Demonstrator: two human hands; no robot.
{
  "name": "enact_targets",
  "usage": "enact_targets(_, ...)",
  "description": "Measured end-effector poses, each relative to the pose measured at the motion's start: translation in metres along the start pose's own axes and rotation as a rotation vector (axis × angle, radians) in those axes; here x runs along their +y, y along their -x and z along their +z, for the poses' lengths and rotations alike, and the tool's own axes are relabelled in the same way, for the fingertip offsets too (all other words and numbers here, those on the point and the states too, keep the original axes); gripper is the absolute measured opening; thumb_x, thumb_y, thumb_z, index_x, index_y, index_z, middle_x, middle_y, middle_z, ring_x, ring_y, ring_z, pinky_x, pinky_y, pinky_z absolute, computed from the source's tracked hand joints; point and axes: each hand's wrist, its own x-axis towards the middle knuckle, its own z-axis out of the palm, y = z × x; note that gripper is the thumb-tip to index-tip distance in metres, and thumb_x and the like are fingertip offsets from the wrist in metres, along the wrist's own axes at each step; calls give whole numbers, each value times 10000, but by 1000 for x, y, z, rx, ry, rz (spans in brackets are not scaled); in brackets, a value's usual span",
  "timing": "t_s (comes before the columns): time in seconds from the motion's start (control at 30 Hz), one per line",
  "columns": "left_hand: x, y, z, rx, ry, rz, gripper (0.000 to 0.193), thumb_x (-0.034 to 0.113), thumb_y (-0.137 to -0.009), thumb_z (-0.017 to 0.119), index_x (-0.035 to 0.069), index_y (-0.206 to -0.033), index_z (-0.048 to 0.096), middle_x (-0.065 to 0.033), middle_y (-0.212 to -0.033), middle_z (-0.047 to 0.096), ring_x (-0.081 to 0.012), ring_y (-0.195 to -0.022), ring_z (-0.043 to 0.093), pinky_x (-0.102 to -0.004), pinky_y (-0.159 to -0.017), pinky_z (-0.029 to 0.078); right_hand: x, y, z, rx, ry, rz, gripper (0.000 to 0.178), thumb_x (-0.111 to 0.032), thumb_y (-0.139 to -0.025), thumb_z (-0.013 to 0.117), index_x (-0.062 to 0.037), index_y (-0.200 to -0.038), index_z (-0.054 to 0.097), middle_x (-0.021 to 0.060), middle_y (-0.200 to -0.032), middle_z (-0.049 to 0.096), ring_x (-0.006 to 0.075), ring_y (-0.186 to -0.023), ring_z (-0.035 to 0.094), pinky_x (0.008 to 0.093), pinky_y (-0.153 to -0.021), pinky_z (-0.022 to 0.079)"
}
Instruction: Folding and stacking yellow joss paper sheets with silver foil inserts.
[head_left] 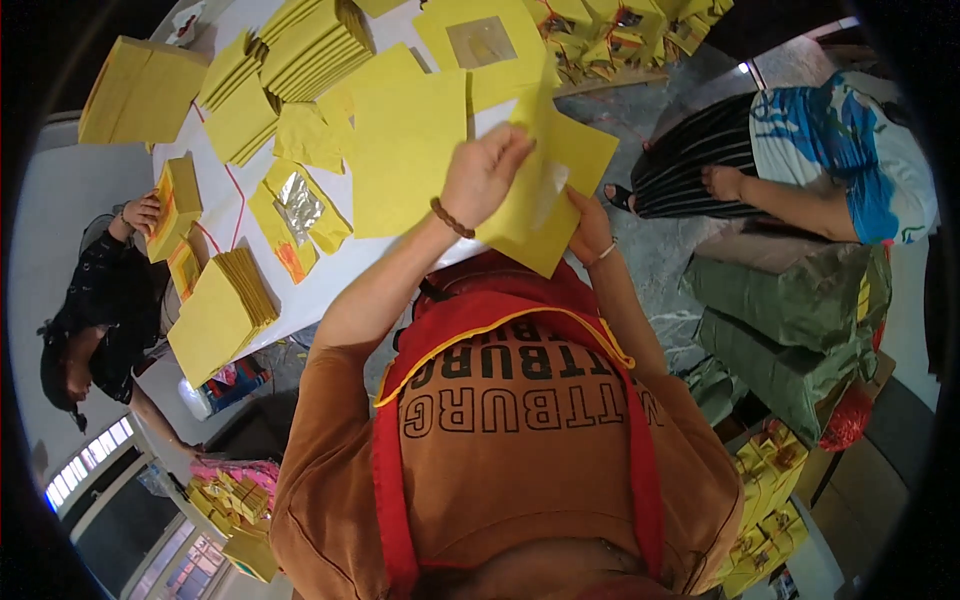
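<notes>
In front of my chest is a folded sheet of yellow paper [575,150] with a pale, shiny patch on it. My left hand [487,175], a beaded bracelet at its wrist, is closed in a pinch at the sheet's raised, blurred fold. At the lower right edge my right hand [590,225] grips the same sheet, its fingers partly hidden behind. Left of it a large flat yellow sheet [405,150] lies on the white table. Beyond, another yellow sheet [440,30] has a clear window. A yellow piece with silver foil [298,205] rests further left.
Stacks of folded yellow paper [315,50] cover the far left of the table [325,300], with another stack [225,310] near its left edge. One person [105,270] touches a yellow packet at the left. Another person [840,150] is at the right, above green sacks [780,290].
</notes>
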Motion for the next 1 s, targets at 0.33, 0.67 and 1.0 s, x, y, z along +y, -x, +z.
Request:
enact_targets(0.33,17,-189,-63,264,-960,264,315,127,-737,527,92,-1047,481,-137,-772,590,-278,-761,571,-382,-632,424,-2,-3,-2,55,-19,14,333,-87,-866,386,-13,-1190,367,103,-1141,475,234,-1025,486,345,-869,405)
enact_targets(0.67,-87,-248,34,-238,-1106,99,171,124,-789,443,70,-868,584,-123,-825,629,-264,-771,617,-360,-626,488,-3,2,-1,50,10,45,366,-111,-879,389,-18,-1226,320,105,-1206,421,236,-1083,440,345,-907,370)
enact_targets(1.0,-117,-226,52,-105,-879,-130,247,200,-803,424,140,-988,576,-107,-888,624,-251,-814,608,-384,-659,473,-5,-2,-8,-34,66,114,371,-135,-875,396,-16,-1223,352,113,-1197,443,242,-1101,432,365,-930,351)
